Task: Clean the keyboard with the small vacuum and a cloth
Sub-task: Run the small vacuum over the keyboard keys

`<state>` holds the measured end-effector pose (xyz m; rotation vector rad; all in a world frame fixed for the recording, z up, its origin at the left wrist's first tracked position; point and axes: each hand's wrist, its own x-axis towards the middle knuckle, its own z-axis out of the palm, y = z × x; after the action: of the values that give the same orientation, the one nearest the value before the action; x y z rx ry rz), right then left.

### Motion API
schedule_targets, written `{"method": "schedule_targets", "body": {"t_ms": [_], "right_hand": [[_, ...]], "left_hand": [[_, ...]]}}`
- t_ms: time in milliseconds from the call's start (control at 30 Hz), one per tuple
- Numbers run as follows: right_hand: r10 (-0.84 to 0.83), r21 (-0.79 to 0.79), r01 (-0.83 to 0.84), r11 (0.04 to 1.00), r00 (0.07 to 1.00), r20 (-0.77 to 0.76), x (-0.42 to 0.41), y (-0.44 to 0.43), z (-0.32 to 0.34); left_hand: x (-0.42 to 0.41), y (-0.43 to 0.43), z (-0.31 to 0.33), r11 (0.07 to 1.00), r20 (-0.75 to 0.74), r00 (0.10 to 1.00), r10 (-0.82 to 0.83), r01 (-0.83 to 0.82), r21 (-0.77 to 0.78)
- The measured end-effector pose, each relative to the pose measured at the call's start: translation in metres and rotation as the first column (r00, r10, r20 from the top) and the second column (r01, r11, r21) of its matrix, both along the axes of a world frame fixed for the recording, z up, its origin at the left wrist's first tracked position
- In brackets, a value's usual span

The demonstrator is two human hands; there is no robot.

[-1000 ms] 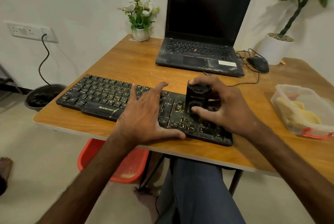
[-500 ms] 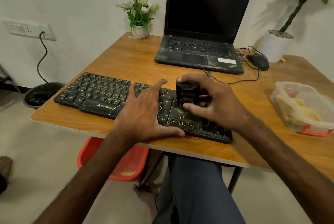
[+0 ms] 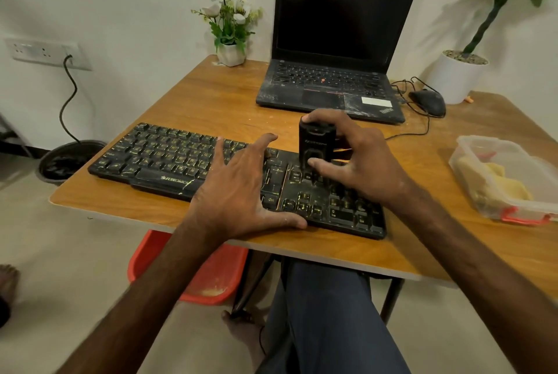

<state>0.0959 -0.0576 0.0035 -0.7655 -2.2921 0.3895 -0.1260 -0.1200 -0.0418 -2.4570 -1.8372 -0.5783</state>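
Head view: your right hand [image 3: 362, 162] wraps its grip round the small vacuum [image 3: 315, 144], upright toward the right end of the keyboard [image 3: 169, 159]. Your left hand [image 3: 238, 192] presses flat mid-board, fingers spread. The other keys stretch leftward along the bench [image 3: 211, 101].

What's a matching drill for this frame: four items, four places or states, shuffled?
1. small vacuum
2. mouse
3. left hand
4. plastic container

A. right of the laptop
B. holds yellow cloth
C. spread flat on the keyboard
D. upright, gripped by the right hand

Pairs: 1-D, 2-A, 3-C, 4-B
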Motion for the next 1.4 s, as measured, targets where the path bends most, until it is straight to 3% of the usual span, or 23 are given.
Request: {"method": "schedule_targets", "body": {"t_ms": [167, 333, 533, 667, 867, 1000, 1100, 1200, 1333, 1400], "right_hand": [[0.162, -0.051, -0.162, 0.986, 0.987, -0.003, -0.016, -0.015, -0.005], [-0.028, 0.032, 0.026, 0.999, 0.998, 0.050, -0.019, 0.015, 0.001], [0.189, -0.041, -0.186, 0.982, 0.974, 0.124, -0.021, -0.005, 0.007], [0.019, 0.015, -0.021, 1.000, 0.994, 0.108, -0.023, 0.012, 0.010], [0.165, -0.080, -0.155, 0.985, 0.976, 0.140, -0.026, -0.005, 0.012], [0.017, -0.004, -0.017, 1.000, 0.995, 0.097, -0.022, 0.007, 0.009], [0.059, -0.102, -0.059, 0.993, 0.998, -0.006, -0.016, -0.001, 0.003], [0.133, -0.104, -0.133, 0.986, 0.991, -0.002, -0.011, -0.016, 0.000], [-0.025, -0.050, 0.024, 0.998, 1.000, -0.013, 0.004, 0.000, 0.001], [-0.029, -0.069, 0.026, 0.997, 0.999, -0.038, 0.008, -0.002, 0.000]], "left_hand": [[-0.002, 0.003, -0.002, 1.000, -0.034, 0.999, 0.001, -0.001, 0.000], [0.000, -0.001, 0.000, 1.000, 0.001, 1.000, 0.000, 0.000, 0.005], [-0.001, 0.003, -0.001, 1.000, -0.036, 0.999, 0.001, -0.001, 0.000], [0.000, 0.001, 0.000, 1.000, 0.000, 1.000, -0.002, 0.002, -0.001], [-0.002, 0.004, -0.003, 1.000, -0.074, 0.997, 0.013, -0.013, 0.005], [0.000, 0.002, -0.003, 1.000, -0.004, 1.000, 0.004, -0.004, 0.013], [0.000, 0.001, -0.002, 1.000, -0.005, 1.000, -0.002, 0.002, 0.015], [-0.001, 0.001, 0.000, 1.000, -0.012, 1.000, 0.002, -0.002, 0.000], [0.000, 0.000, 0.001, 1.000, 0.015, 1.000, 0.005, -0.005, -0.007], [0.000, 0.000, 0.001, 1.000, 0.017, 1.000, 0.000, 0.000, -0.001]]}}
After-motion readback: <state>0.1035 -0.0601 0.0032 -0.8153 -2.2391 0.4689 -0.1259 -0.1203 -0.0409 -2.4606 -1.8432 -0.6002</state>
